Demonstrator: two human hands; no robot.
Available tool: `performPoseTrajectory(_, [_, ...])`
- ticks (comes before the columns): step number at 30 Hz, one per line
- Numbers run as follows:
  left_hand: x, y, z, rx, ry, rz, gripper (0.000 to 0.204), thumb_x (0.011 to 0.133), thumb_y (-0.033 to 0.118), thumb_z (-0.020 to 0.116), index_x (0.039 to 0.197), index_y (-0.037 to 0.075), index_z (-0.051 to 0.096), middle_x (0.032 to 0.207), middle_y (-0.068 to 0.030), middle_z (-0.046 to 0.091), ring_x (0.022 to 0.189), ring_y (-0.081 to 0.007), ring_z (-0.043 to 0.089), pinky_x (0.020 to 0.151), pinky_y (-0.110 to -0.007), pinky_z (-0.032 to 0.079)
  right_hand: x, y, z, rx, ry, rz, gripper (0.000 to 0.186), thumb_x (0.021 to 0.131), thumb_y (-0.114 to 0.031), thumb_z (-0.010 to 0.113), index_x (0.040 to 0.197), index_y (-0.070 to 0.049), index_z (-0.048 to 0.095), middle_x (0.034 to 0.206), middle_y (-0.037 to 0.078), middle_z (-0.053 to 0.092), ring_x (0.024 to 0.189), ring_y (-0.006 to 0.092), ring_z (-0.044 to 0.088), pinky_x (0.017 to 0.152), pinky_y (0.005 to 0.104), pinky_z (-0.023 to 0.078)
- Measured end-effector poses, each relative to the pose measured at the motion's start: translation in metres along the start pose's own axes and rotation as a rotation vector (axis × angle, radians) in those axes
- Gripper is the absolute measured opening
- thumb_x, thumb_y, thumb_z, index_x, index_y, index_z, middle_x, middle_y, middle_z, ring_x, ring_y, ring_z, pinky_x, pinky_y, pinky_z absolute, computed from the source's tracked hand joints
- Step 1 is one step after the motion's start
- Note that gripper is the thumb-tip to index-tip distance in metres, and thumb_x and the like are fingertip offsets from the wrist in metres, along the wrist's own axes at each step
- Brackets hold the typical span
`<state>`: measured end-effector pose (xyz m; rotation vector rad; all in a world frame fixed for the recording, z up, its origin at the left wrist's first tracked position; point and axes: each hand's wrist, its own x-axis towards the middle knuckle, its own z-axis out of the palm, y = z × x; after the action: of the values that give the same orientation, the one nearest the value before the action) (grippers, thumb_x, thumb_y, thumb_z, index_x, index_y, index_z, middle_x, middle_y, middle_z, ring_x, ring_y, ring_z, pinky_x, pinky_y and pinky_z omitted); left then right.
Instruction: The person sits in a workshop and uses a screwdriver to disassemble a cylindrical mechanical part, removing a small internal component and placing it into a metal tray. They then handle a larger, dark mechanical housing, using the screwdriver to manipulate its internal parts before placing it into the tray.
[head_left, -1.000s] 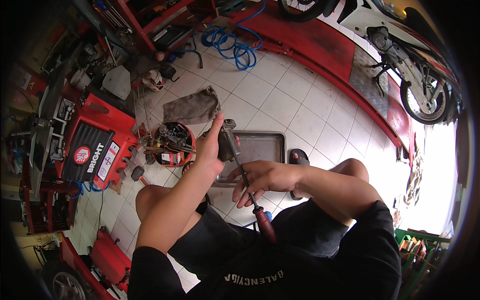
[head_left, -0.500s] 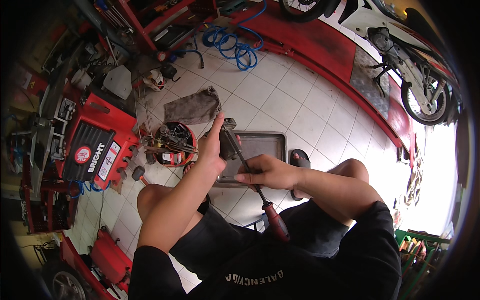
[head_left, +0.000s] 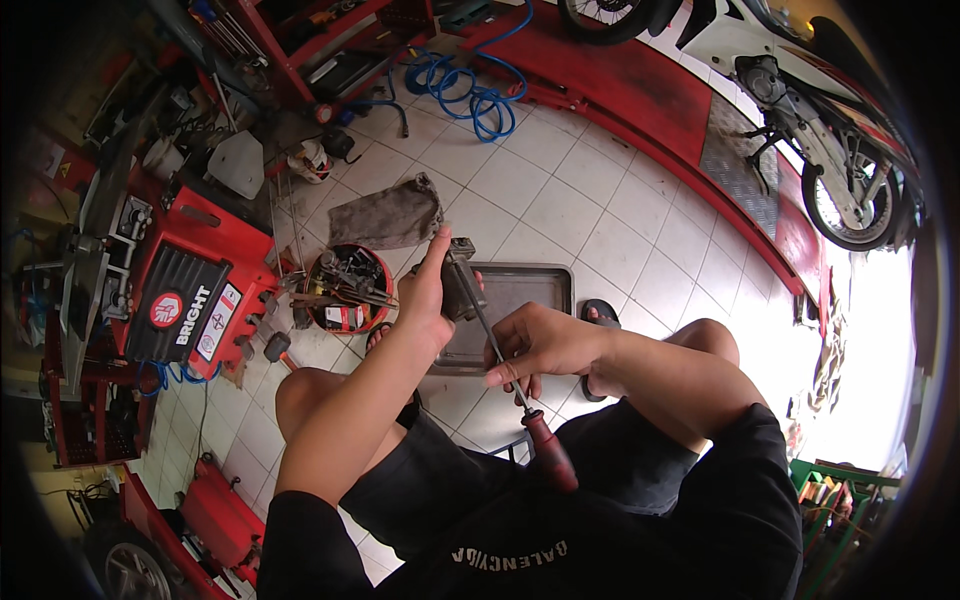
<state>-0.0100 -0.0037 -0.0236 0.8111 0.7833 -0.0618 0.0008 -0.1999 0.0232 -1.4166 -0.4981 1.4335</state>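
Note:
My left hand [head_left: 424,300] is closed around a dark, greasy metal part [head_left: 466,291], its thumb pointing away from me along the part's side. A long screwdriver [head_left: 550,450] with a red handle slants across my lap, its handle toward me. The far end of its shaft lies against the metal part; the exact contact of the tip is too small to make out. My right hand [head_left: 546,343] grips the thin shaft between thumb and fingers, above the handle. Below both hands, a shallow metal tray [head_left: 571,300] rests on the tiled floor between my feet.
A red bucket of tools and parts [head_left: 345,318] stands left of the tray, with a grey rag [head_left: 385,215] beyond. Farther left are a red machine [head_left: 185,290] and a hammer [head_left: 277,348]. A coiled blue hose [head_left: 470,90], red lift platform [head_left: 640,85] and motorcycle [head_left: 815,120] lie farther off.
My right hand has shifted slightly right and loosened its finger position on the shaft. The screwdriver's handle has turned and moved slightly toward me. My left hand keeps its hold on the metal part.

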Motion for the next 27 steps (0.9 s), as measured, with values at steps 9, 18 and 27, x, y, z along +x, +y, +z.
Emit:
performPoseTrajectory(9, [0.004, 0.015, -0.002, -0.026, 0.001, 0.01, 0.055, 0.083, 0.054, 0.079, 0.1, 0.006, 0.059, 0.082, -0.0095, 0.063, 0.071, -0.0244, 0.066, 0.066, -0.04, 0.058, -0.001, -0.007, 0.001, -0.057, 0.048, -0.05, 0.043, 0.084, -0.028, 0.085, 0.101, 0.007, 0.068, 0.075, 0.009, 0.067, 0.061, 0.0156, 0.067, 0.05, 0.028, 0.054])
performPoseTrajectory(18, [0.011, 0.023, -0.003, -0.046, 0.03, 0.062, 0.05, 0.084, 0.054, 0.078, 0.098, 0.009, 0.061, 0.085, -0.0083, 0.064, 0.073, -0.0234, 0.065, 0.067, -0.04, 0.057, -0.009, -0.004, -0.005, -0.125, 0.11, -0.086, 0.041, 0.085, -0.031, 0.083, 0.096, 0.006, 0.07, 0.073, 0.01, 0.067, 0.061, 0.0151, 0.067, 0.051, 0.0278, 0.055])
performPoseTrajectory(27, [0.01, 0.049, -0.015, -0.22, -0.025, 0.123, 0.049, 0.088, 0.047, 0.075, 0.102, 0.003, 0.057, 0.086, -0.0128, 0.06, 0.08, -0.027, 0.063, 0.072, -0.042, 0.057, 0.06, 0.061, -0.025, -0.13, 0.178, 0.108, 0.034, 0.095, -0.025, 0.07, 0.11, 0.005, 0.069, 0.078, 0.009, 0.069, 0.062, 0.0161, 0.068, 0.051, 0.0279, 0.051])
